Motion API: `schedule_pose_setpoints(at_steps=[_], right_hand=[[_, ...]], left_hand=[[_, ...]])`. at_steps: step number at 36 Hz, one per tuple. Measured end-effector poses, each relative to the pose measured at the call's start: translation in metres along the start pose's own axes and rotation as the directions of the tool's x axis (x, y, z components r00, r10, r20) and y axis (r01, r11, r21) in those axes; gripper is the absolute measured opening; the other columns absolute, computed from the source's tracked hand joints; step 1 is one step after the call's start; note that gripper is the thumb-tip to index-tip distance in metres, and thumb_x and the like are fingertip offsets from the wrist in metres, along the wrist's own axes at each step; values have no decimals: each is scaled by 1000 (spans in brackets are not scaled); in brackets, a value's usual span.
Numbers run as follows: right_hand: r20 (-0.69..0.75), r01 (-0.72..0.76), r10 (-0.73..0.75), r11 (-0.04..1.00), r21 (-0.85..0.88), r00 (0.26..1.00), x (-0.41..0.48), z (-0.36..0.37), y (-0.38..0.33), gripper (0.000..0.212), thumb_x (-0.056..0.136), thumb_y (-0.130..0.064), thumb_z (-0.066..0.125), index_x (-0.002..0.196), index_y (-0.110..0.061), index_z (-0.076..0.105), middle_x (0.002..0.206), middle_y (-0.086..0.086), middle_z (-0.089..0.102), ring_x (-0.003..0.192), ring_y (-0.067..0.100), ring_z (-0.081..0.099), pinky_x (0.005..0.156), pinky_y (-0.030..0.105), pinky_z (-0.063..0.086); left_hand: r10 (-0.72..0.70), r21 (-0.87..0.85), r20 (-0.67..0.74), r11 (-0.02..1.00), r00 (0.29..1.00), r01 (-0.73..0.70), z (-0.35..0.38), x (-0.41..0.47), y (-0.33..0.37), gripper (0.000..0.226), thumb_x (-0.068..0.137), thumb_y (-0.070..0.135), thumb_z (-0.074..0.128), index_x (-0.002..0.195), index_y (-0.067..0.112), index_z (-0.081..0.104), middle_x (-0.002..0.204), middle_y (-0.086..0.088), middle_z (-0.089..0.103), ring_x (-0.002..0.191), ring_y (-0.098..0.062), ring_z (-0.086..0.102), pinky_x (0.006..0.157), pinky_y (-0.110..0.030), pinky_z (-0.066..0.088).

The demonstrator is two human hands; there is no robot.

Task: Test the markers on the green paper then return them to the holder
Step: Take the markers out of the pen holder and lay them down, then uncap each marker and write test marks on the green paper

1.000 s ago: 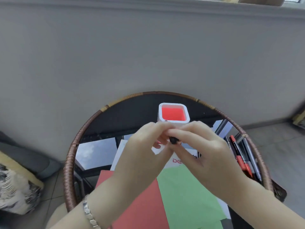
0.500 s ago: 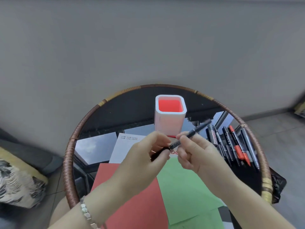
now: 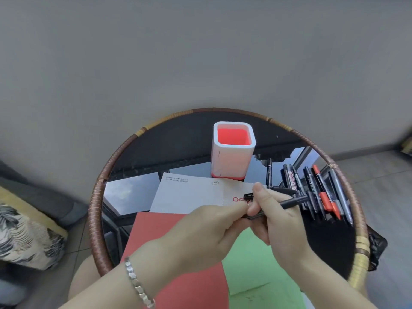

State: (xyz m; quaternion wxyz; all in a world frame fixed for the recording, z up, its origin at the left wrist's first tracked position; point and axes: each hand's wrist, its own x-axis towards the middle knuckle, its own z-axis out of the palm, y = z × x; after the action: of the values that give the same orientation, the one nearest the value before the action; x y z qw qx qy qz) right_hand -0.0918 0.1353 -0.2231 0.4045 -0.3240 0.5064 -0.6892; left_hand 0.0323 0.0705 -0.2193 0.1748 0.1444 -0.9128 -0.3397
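Observation:
My right hand (image 3: pixel 279 221) grips a thin black marker (image 3: pixel 294 202) whose far end points right. My left hand (image 3: pixel 200 233) pinches the marker's near end at its fingertips, where a small black cap (image 3: pixel 249 195) shows above them. Both hands hover over the green paper (image 3: pixel 252 262), which lies beside a red sheet (image 3: pixel 156 228). The white holder with a red inside (image 3: pixel 233 157) stands behind, nothing showing in it. Several black and red markers (image 3: pixel 316 190) lie on the table's right side.
The round glass table has a woven rim (image 3: pixel 98 197) and stands against a grey wall. A white printed sheet (image 3: pixel 187 192) lies in front of the holder. A patterned cushion (image 3: pixel 24 235) sits at the left, tiled floor at the right.
The camera has tilted down, so table and holder sit lower in view. My hands moved lower and to the right; the marker now lies flatter, still held by both hands.

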Motion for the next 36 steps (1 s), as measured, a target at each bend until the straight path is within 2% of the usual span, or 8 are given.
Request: schedule_pose_setpoints(at_steps=[4,8,11,14,19,26,31,36], right_hand=[[172,115,-104,992,-53,980,-5,-11,3,50,73,-58,61,43,-19,56,33,-6,35,27,5,30,38,10,24],[263,196,-141,960,-198,954,-7,-20,4,44,77,-57,55,52,-20,61,34,-4,42,31,6,36,40,12,31],[242,301,-244,923,-240,939,-4,-31,3,43,80,-60,50,69,-22,67,42,-3,54,35,6,46,43,9,35],[237,364,-293,860,-357,926,-3,-47,2,42,84,-60,45,83,-26,70,62,-5,69,48,11,61,52,9,41],[295,345,-195,690,-637,935,-11,-61,10,36,84,-59,42,92,-34,67,95,-21,69,91,-4,63,76,6,45],[436,390,35,389,-835,899,-21,-68,29,36,78,-71,33,102,-46,44,133,-26,43,130,-15,25,103,1,16],[504,465,122,250,-849,855,-21,-71,42,45,74,-75,24,108,-48,35,142,-20,35,129,-24,-2,103,1,0],[510,492,102,158,-856,854,-26,-72,46,47,80,-72,22,109,-39,40,138,-12,47,130,-19,1,108,7,-4]], left_hand=[[-61,-59,124,996,990,69,-4,-2,0,23,97,28,41,81,44,42,53,19,45,48,-7,35,46,-15,27],[-127,16,149,992,981,126,-8,-9,-2,10,95,36,38,97,43,45,57,18,46,54,-1,41,50,-15,29],[-345,40,-18,937,938,346,-7,-3,-26,32,96,24,33,120,44,36,71,11,45,64,-5,42,58,-19,34],[-499,-31,-355,852,791,523,-5,-2,-66,39,86,4,38,122,8,51,77,11,46,75,-15,46,67,-23,39],[-310,328,-323,849,894,414,-2,-25,-97,58,72,-21,39,122,4,55,113,-12,61,105,-29,57,92,-43,47],[-255,509,-256,784,932,354,14,-30,-69,48,83,21,35,120,-1,56,124,-15,59,113,-30,58,92,-50,39],[-355,421,-74,836,932,352,38,-38,-48,81,74,61,-3,145,22,-10,145,14,-19,135,0,-21,110,-20,-17],[-384,478,-93,792,919,380,44,-38,-49,81,80,67,0,145,19,-3,153,5,-5,140,-12,-12,111,-31,-8]])
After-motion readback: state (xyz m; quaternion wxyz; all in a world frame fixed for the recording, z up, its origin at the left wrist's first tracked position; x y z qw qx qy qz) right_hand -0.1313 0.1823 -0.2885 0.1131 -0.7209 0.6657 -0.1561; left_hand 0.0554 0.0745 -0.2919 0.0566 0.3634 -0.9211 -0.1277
